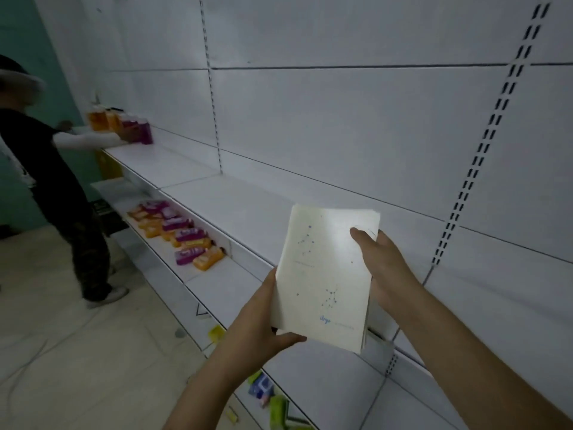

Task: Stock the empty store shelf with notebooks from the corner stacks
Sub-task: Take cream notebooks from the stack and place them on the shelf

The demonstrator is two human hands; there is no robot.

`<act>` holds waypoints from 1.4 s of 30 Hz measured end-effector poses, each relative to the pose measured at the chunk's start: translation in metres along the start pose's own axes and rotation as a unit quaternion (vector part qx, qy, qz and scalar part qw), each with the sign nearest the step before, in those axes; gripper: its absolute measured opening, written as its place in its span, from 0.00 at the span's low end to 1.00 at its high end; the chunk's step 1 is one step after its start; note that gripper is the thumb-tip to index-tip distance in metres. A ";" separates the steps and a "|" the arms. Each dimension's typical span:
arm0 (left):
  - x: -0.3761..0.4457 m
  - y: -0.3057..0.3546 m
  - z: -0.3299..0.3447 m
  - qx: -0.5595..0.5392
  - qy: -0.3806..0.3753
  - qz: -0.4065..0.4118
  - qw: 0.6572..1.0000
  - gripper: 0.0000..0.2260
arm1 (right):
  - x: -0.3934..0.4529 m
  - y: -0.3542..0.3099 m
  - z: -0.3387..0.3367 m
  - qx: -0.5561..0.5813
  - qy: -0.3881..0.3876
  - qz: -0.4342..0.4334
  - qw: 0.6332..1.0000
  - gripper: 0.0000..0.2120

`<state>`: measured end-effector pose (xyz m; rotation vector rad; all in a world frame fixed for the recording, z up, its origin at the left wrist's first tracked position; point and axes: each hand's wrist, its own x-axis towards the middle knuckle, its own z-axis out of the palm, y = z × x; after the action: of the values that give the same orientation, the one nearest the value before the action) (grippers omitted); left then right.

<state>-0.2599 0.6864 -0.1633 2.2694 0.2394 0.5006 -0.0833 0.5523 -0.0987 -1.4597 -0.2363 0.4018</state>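
Both hands (316, 293) grip flat cream notebooks (325, 274).

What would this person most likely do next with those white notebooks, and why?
Probably lower the stack of notebooks onto the bare white shelf just behind it: the left hand and right hand grip it by its sides, and it touches no shelf.

Another person (46, 169) in dark clothes at far left, orange and purple packs (176, 234) on a lower shelf, upright orange and purple bottles (121, 124) above, pale tiled floor (77, 352)
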 end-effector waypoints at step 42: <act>0.502 -0.510 -0.355 0.170 -0.231 0.046 0.957 0.60 | 0.486 0.074 0.505 -0.355 0.173 0.072 0.916 0.30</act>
<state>0.0361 1.4284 -0.1813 2.6641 -0.0212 -0.0443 0.1511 1.2140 -0.1609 -2.2448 0.0240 0.1651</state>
